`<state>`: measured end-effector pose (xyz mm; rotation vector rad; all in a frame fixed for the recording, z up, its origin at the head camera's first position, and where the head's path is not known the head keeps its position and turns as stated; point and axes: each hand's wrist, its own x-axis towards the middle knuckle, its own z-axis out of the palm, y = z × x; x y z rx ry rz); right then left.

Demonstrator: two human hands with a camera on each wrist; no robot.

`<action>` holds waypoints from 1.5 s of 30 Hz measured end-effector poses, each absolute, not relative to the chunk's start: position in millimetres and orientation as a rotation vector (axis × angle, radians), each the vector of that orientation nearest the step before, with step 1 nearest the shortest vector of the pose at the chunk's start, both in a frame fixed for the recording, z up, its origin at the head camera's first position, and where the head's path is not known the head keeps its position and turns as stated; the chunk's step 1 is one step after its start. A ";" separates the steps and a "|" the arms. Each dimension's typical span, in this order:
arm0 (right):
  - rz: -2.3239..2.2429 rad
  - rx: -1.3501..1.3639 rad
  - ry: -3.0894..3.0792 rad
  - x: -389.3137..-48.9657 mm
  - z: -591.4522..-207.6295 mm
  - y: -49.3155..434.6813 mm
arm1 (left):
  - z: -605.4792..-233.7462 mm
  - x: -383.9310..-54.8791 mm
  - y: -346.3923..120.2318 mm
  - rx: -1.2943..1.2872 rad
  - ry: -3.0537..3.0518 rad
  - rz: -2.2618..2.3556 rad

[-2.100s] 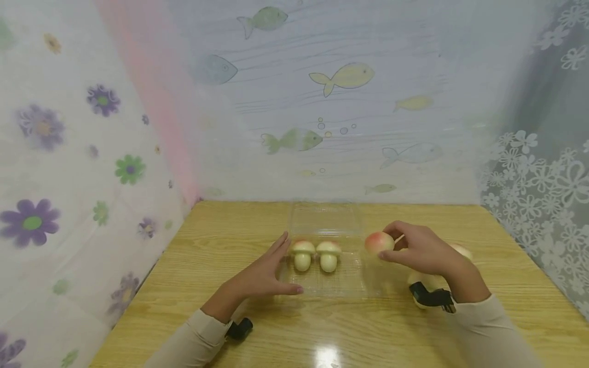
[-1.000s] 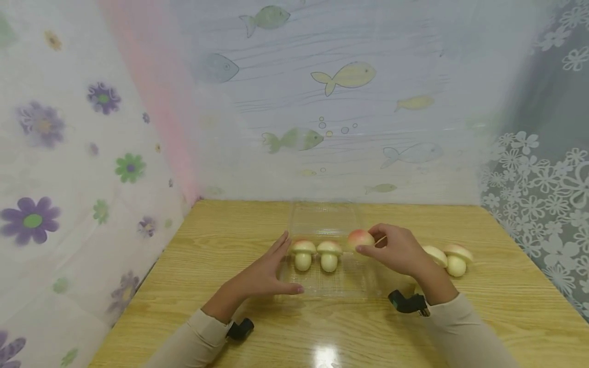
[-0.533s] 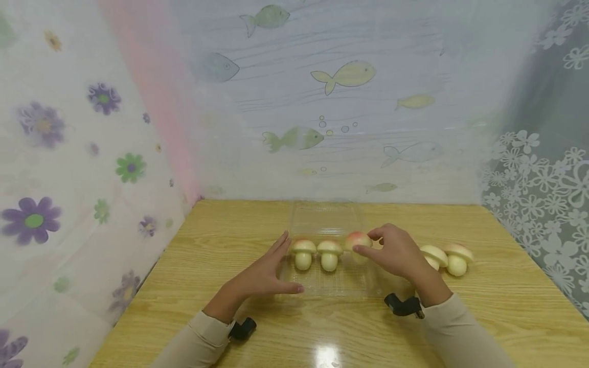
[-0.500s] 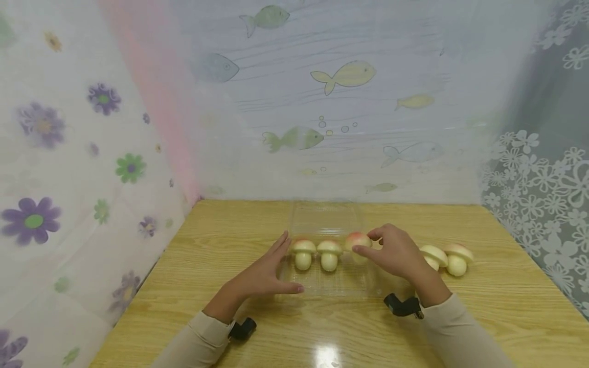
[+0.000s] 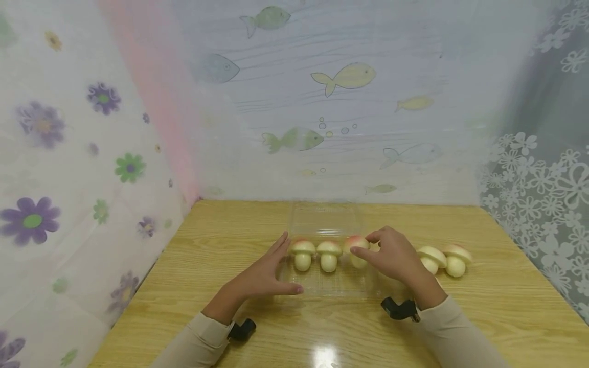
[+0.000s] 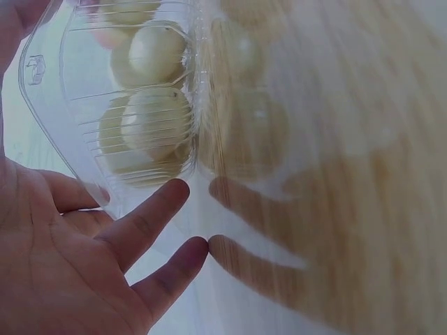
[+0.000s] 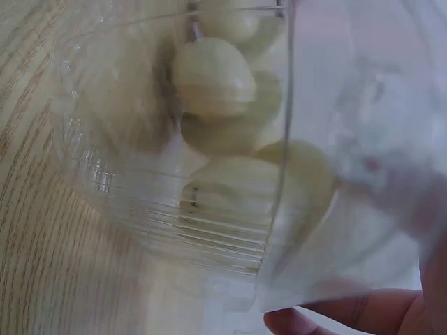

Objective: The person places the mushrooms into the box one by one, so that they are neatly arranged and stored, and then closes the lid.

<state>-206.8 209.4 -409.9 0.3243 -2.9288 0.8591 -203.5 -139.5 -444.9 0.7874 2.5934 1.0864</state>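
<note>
My right hand (image 5: 391, 258) pinches a toy mushroom (image 5: 360, 261), pale with a pinkish-red cap, at the right end of a clear plastic container (image 5: 331, 287). In the right wrist view, that mushroom (image 7: 237, 185) shows through the container's ribbed wall. Two like mushrooms, one at the left (image 5: 302, 255) and one in the middle (image 5: 329, 256), lie side by side in the container, stems toward me. My left hand (image 5: 259, 276) is spread along the container's left side. In the left wrist view, its fingers (image 6: 150, 220) lie straight beside the wall.
Right of the container, two more mushrooms lie on the wooden table (image 5: 207, 225), a tilted one (image 5: 431, 259) and another (image 5: 456, 261). My right wrist partly hides that area. The container's raised lid (image 5: 324, 217) stands behind it, before the fish-patterned curtain (image 5: 239, 168).
My right hand has moved left with its mushroom from beside the container to the right end of it, then lowered it. My left hand has stayed in place.
</note>
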 end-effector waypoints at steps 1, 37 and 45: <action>0.854 0.323 -2.929 -206.8 -410.4 209.2 | -444.8 -203.4 -139.3 0.789 2.595 1.085; 0.808 0.325 -2.951 -207.5 -416.1 205.0 | -449.6 -206.1 -139.7 0.783 2.615 1.059; 0.814 0.333 -2.953 -206.4 -415.1 203.9 | -448.2 -205.1 -139.0 0.769 2.612 1.066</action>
